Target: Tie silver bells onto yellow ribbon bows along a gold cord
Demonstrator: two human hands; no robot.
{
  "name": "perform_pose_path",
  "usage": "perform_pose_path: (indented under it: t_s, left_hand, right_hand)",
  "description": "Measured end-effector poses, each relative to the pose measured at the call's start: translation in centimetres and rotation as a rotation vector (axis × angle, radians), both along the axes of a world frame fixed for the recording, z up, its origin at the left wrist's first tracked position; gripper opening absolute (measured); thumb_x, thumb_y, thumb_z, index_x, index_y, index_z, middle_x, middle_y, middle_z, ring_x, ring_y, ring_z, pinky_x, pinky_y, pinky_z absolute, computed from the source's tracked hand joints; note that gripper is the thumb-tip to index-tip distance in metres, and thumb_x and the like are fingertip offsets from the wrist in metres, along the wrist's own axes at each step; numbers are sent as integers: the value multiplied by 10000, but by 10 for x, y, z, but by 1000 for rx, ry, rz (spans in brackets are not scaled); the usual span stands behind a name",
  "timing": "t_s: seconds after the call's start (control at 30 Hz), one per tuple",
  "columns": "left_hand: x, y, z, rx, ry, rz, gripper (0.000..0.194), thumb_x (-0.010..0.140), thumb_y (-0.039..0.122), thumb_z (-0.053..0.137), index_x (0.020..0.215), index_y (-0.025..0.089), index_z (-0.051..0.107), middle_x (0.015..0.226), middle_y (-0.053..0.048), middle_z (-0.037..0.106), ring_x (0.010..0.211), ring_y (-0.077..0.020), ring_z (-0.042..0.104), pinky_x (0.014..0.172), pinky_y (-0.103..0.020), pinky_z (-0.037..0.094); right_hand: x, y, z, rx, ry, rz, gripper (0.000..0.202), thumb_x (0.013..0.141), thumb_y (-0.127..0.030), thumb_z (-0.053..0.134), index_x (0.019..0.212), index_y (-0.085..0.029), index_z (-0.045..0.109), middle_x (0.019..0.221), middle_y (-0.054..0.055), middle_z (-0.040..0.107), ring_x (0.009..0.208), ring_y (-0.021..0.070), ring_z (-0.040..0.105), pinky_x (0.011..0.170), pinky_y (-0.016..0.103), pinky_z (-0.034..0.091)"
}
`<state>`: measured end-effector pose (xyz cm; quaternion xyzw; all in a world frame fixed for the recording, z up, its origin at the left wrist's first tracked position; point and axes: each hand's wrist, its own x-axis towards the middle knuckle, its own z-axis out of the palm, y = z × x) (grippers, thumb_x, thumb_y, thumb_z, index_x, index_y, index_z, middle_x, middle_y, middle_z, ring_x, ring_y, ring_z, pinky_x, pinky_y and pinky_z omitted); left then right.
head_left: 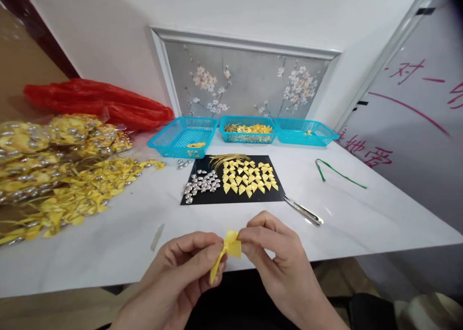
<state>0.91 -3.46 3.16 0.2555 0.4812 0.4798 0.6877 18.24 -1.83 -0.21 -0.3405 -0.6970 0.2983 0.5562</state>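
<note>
Between my hands, at the table's front edge, is a yellow ribbon bow. My left hand pinches its left side between thumb and fingers. The thumb and forefinger of my right hand grip the bow's right loop. Ahead lies a black mat with rows of small yellow bows on it. Silver beads are heaped on the mat's left part, and gold wire stems lie along its back edge. Metal snips rest by the mat's right front corner.
Three blue baskets stand at the back, the middle one filled with yellow pieces. Yellow garlands with silver beads pile up on the left, before a red mesh bag. A green tie lies right. A framed flower picture leans behind.
</note>
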Motion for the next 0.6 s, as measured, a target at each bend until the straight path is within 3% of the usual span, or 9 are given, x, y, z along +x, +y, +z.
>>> perform_pose_path:
  t_s: [0.6]
  left_hand:
    - [1,0,0,2,-24,-114,252,635,340,951,702,154,796,571,17,643,554,-72,509,542,-138,445]
  right_hand:
    - [-4,-4,-8,14,65,9,235,932,-94,595,925,-246,774,747,0,559,649,122,584,548,202,489]
